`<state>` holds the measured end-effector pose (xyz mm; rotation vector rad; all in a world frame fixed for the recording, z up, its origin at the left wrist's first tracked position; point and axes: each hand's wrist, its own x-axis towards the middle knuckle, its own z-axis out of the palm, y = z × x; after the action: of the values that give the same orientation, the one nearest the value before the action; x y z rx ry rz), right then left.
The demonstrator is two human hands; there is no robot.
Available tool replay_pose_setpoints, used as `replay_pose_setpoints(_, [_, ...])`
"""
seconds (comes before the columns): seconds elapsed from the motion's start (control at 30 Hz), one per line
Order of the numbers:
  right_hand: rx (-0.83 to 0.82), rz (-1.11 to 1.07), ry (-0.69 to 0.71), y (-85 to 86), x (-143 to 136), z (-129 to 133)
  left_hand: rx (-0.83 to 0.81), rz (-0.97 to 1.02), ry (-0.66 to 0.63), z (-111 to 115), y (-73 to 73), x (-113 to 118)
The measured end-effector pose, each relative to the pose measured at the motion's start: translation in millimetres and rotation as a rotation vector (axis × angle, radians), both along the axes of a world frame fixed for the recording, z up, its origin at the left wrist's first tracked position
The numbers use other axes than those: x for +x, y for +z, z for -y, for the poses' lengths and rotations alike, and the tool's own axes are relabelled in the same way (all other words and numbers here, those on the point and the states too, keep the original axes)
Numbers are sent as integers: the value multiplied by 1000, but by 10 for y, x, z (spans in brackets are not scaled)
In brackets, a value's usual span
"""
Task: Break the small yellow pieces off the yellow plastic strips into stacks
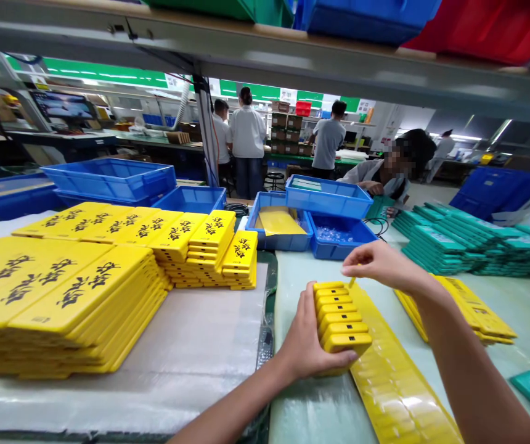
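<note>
Hands – left hand (302,345) grips glossy yellow plastic case stack (340,317), right hand (378,264) pinches thin yellow strip (352,282).

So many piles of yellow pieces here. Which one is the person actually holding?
The small upright stack in the middle, gripped by the left hand. The right hand pinches at its top. The larger printed stacks lie untouched at left.

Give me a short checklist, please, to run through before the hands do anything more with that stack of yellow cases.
1. Left hand grips the stack from its side: ok.
2. Cases in the stack sit square, edges aligned: ok.
3. Right hand pinches something small and yellow at the stack's far end: ok; what it is, cannot tell.
4. Yellow strip lies flat beneath the stack: ok.
5. Printed yellow piles stand apart from the hands: ok.
6. Teal stacks stand apart from the right arm: ok.
</note>
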<state>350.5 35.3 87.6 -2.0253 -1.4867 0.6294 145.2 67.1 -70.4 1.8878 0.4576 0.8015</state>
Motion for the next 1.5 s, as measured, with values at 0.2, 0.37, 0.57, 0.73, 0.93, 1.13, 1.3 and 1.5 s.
replay_pose_setpoints(0.2, [218,-250,-257,-37,136,275,18,-48,6,-3,-80,8])
replay_pose_setpoints(0.37, [363,-238,-382,-118,1,345,27,-34,7,0,-45,0])
replay_pose_setpoints(0.57, [289,-393,-283,-145,-166,390,32,-10,3,0,-25,-2])
replay_pose_setpoints(0.73, [327,-302,-332,-246,-415,344,28,-19,4,10,-27,-2])
replay_pose_setpoints(0.93, [294,-259,-361,-336,-542,292,37,-12,-15,13,0,-2])
replay_pose_setpoints(1.13, [208,-163,-359,-240,-563,207,20,5,-26,13,43,-2])
replay_pose_setpoints(1.3, [161,-168,-364,-185,-563,188,33,7,-28,19,45,-3])
replay_pose_setpoints(1.5, [138,-207,-344,-198,-486,197,43,9,-30,9,44,-1])
